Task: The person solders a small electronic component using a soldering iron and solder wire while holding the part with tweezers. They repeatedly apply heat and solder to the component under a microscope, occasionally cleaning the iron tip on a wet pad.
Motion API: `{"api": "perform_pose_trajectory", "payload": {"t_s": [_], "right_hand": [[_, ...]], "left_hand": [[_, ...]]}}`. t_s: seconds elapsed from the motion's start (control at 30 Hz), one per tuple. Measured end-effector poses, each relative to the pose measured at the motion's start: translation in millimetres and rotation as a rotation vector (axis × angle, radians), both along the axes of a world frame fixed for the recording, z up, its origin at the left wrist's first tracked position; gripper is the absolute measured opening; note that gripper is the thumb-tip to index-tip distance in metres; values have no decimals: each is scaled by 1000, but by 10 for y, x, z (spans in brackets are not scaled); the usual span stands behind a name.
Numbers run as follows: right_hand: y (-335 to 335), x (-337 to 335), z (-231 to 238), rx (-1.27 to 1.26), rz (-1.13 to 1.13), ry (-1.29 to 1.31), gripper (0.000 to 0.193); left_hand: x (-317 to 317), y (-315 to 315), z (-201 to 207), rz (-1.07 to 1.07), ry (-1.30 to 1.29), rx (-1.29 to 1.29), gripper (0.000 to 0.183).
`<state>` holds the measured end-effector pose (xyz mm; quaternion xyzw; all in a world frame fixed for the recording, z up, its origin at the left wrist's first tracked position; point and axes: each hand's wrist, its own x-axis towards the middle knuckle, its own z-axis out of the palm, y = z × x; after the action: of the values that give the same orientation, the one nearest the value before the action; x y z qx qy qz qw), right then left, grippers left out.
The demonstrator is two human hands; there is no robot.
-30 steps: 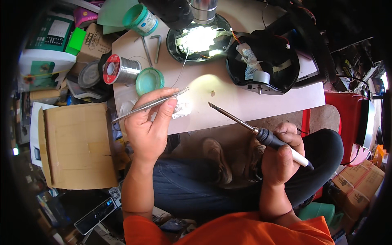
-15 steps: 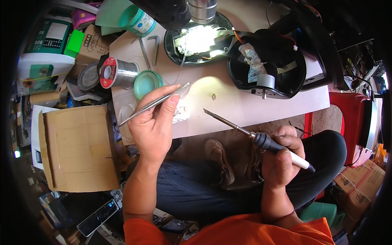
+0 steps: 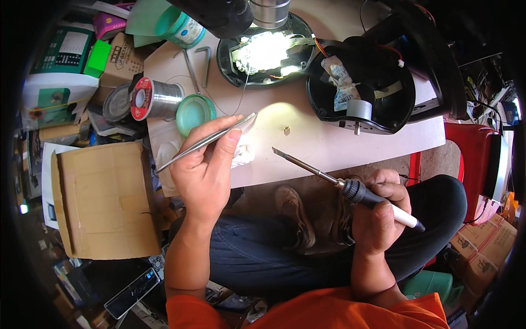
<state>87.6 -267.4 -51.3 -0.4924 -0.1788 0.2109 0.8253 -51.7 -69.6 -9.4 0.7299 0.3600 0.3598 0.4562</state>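
Metal tweezers (image 3: 211,141) are pinched in my left hand (image 3: 204,170), their tips pointing up and right over the table. My right hand (image 3: 382,214) grips a soldering iron (image 3: 356,192) with a black and white handle; its bare tip is in the air above the table's front edge. A tiny brownish part (image 3: 286,131) lies on the tabletop between the two tools. Beyond it, a brightly lit circuit board (image 3: 263,53) sits in a black round housing (image 3: 234,74). A second black housing (image 3: 375,118) with a silver motor (image 3: 358,109) stands to the right.
On the table's left are a solder wire spool (image 3: 156,98), a round green lid (image 3: 195,114), hex keys (image 3: 205,68) and a green jar (image 3: 179,27). White tissue (image 3: 243,154) lies behind my left hand. A cardboard box (image 3: 107,200) stands left; a red stool (image 3: 471,164) is at right.
Both hands stay almost still, with the same tools held. The view has shifted very slightly.
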Motion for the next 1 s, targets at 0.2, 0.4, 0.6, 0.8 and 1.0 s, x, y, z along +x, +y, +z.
{"api": "perform_pose_trajectory", "payload": {"t_s": [0.2, 0.4, 0.6, 0.8, 1.0], "right_hand": [[-5, 0, -9, -3, 2, 3, 38], [-5, 0, -10, 4, 7, 15, 38], [7, -4, -4, 9, 17, 26, 38], [0, -12, -14, -7, 11, 29, 39], [7, -18, -5, -19, 4, 35, 41]], "left_hand": [[-6, -10, 12, 3, -11, -28, 20], [-15, -4, -12, 21, -11, -36, 20], [-5, 0, -12, 0, -12, -15, 20], [-6, -3, -12, -5, -11, -3, 20], [-12, -1, -23, 8, -9, 9, 20]]}}
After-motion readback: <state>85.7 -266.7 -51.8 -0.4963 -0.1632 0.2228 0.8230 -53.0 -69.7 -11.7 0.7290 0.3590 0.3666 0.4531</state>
